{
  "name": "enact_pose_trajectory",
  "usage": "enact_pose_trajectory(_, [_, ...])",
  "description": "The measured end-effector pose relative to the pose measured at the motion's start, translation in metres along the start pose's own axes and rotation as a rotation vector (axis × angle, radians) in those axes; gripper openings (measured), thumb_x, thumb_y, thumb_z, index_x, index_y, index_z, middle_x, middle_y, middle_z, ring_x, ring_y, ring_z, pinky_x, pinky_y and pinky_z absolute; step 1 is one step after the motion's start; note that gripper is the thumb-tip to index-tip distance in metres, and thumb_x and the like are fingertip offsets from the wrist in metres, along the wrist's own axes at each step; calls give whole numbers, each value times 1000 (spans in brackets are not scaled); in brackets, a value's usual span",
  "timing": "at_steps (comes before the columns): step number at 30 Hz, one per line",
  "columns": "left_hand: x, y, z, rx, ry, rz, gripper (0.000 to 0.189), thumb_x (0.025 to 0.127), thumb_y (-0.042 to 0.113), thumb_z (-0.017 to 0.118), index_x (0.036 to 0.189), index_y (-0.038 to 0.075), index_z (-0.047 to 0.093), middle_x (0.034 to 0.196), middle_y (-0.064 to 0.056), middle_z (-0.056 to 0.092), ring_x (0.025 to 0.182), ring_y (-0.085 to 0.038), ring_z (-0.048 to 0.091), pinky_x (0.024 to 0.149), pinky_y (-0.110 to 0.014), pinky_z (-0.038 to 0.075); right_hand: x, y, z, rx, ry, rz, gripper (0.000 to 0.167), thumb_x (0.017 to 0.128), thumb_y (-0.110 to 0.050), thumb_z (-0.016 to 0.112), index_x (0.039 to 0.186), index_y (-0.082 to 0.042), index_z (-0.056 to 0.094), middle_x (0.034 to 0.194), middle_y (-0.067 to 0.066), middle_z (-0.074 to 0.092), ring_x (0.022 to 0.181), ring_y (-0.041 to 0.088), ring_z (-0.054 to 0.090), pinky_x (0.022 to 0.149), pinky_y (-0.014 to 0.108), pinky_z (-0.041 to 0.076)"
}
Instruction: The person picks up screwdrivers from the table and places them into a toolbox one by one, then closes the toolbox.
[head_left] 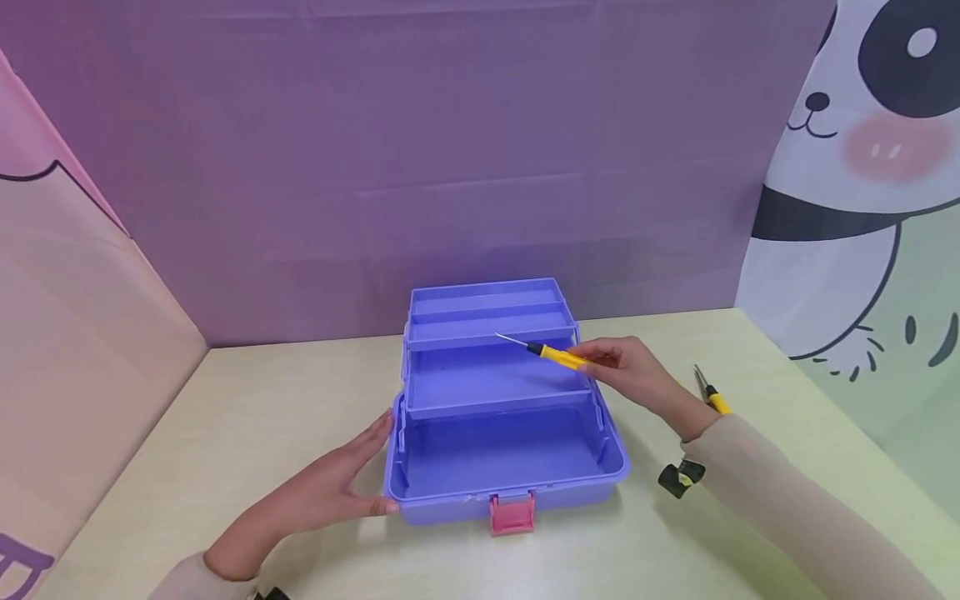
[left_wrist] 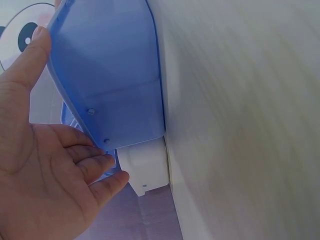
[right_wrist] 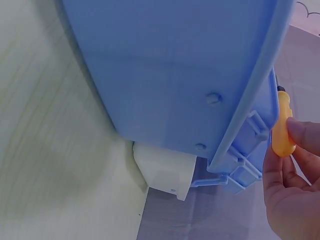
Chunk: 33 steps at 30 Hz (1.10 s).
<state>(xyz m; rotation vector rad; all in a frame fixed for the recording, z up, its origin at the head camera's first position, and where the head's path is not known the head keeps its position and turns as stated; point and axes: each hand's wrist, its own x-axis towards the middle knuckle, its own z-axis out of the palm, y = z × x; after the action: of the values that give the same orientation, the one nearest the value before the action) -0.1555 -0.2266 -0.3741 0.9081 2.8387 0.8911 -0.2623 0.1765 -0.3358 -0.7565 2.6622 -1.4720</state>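
A purple-blue toolbox [head_left: 510,497] stands unfolded on the table, its two trays raised in steps behind the bottom compartment. My left hand [head_left: 330,492] rests against the box's left side, thumb near the front corner and fingers spread along the rim; in the left wrist view, that hand [left_wrist: 50,165] has straight, relaxed fingers at the edge. Over the right side of the trays, my right hand [head_left: 630,371] pinches a screwdriver [head_left: 558,357] by its yellow handle, the thin shaft pointing left. The right wrist view shows the yellow handle [right_wrist: 283,125] between thumb and fingers.
Right of the box lies a yellow-handled tool with metal jaws [head_left: 717,402], partly hidden behind my right forearm. A pink latch [head_left: 512,514] hangs at the box's front. A purple cloth backdrop [head_left: 450,167] rises behind the table.
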Motion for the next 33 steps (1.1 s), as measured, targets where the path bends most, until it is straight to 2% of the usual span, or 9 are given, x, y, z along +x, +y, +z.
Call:
enact_pose_trajectory(21, [0, 1, 0, -10, 8, 10, 103, 77, 46, 73, 149, -1, 16, 155, -17, 15, 139, -34, 22, 104, -53, 31, 9, -4, 12, -38, -64, -6, 27, 90, -2, 61, 116, 2, 64, 110, 17, 66, 93, 25, 65, 79, 26, 55])
enact_pose_trajectory(33, [-1, 2, 0, 1, 5, 3, 102, 77, 45, 74, 148, -3, 18, 155, -18, 16, 138, -35, 24, 104, -54, 32, 12, -10, 16, -16, -113, -69, 25, 89, 1, 61, 113, 5, 65, 106, 18, 67, 90, 24, 65, 77, 24, 55])
